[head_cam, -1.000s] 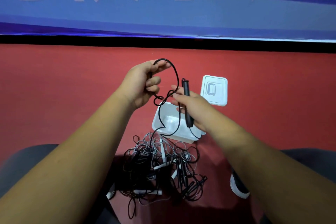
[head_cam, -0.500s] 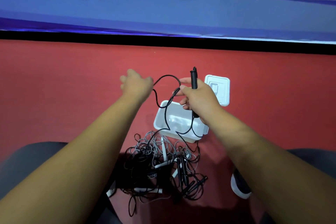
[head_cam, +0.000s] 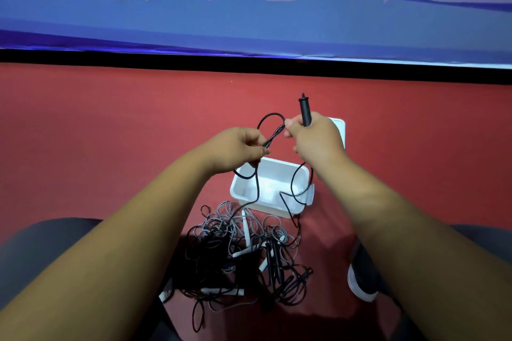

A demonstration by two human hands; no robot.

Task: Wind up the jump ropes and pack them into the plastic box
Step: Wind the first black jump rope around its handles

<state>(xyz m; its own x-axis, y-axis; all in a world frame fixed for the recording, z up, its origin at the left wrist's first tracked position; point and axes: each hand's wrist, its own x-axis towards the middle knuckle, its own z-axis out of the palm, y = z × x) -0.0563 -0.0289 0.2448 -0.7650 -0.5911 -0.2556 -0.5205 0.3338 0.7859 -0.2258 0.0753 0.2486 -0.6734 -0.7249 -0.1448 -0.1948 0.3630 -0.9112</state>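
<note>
Fingers [head_cam: 257, 150] of our left hand [head_cam: 235, 151], spread open half a second earlier, had curled to pinch the black cord [head_cam: 273, 133]; our right hand [head_cam: 315, 141] still gripped the black handle [head_cam: 305, 112] upright and now hid part of the lid [head_cam: 340, 130]. Both hovered above the white plastic box [head_cam: 270, 205], the tangled rope pile [head_cam: 243, 255] just nearer us.

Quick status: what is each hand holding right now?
The left hand: closed, pinching the black rope.
The right hand: closed round the black handle, fingertips also pinching the rope.
</note>
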